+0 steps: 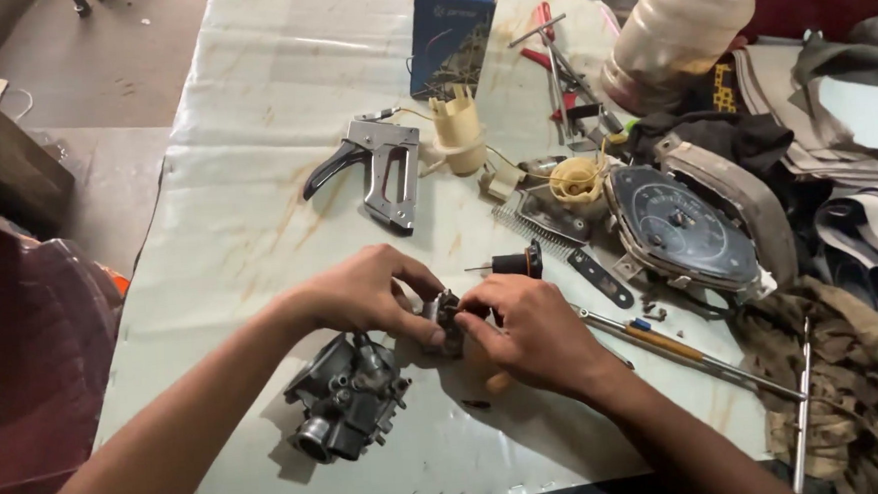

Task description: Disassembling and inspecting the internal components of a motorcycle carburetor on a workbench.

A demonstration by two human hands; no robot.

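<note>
Both my hands meet over the pale table sheet and pinch one small dark metal part between them. My left hand grips it from the left with thumb and fingers. My right hand holds its right side with curled fingertips. A grey metal carburetor body lies on the sheet just below my left wrist, apart from the held part. A small black cylindrical piece with a thin pin lies just beyond my right hand.
A metal staple gun, a blue box, a cream plastic part and a wire brush lie farther back. A speedometer cluster, a screwdriver, rags and a large plastic bottle crowd the right side.
</note>
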